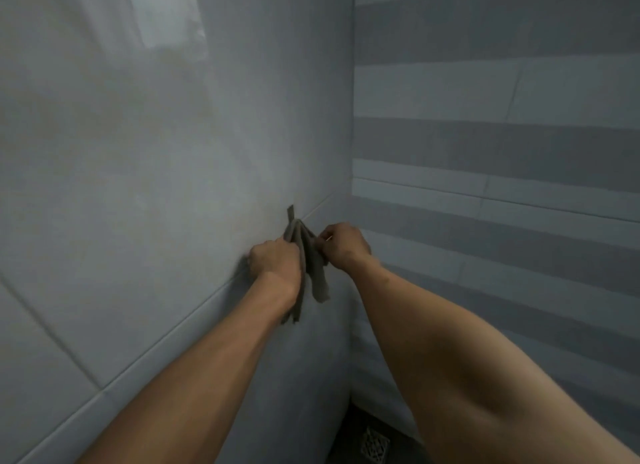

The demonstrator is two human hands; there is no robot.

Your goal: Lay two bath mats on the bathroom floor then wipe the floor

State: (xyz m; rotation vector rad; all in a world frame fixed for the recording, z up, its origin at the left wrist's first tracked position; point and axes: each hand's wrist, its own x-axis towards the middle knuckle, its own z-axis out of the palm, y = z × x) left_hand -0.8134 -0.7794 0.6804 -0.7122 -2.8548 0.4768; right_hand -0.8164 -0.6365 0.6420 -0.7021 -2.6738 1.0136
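Note:
A grey-brown cloth (pixel 313 266) hangs folded in narrow strips between my two hands, held up in front of a grey tiled wall. My left hand (pixel 273 259) grips its left side with curled fingers. On the cloth's right side, my right hand (pixel 341 244) pinches the upper edge. Loose ends of the cloth dangle below my left wrist. No bath mat is in view.
Two tiled walls meet in a corner (pixel 353 186); the right wall has light and dark grey stripes. A small patch of dark floor with a square metal drain grate (pixel 374 444) shows at the bottom between my forearms.

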